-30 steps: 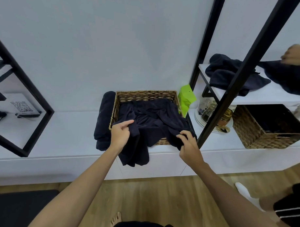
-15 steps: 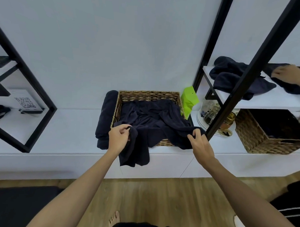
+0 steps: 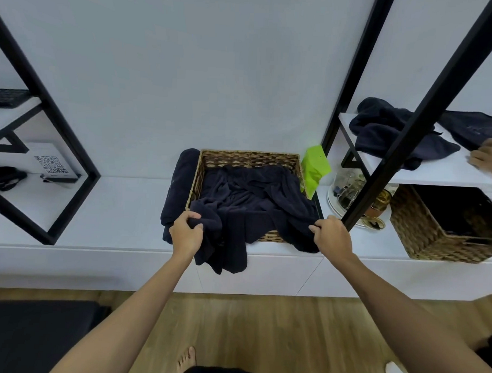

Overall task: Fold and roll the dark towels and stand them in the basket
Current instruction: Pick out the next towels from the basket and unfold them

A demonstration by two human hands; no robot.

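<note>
Crumpled dark navy cloth towel [image 3: 250,203] spills from woven wicker basket [image 3: 248,158] over bench front edge; left hand [image 3: 186,234] and right hand [image 3: 332,235] each clutch bunched edge; soft, floppy, light, best gripped at corners

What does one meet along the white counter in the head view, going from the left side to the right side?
QR code sign → rolled dark towel → wicker basket with the loose dark towel → green packet → glass jars on a plate → second wicker basket.
</note>
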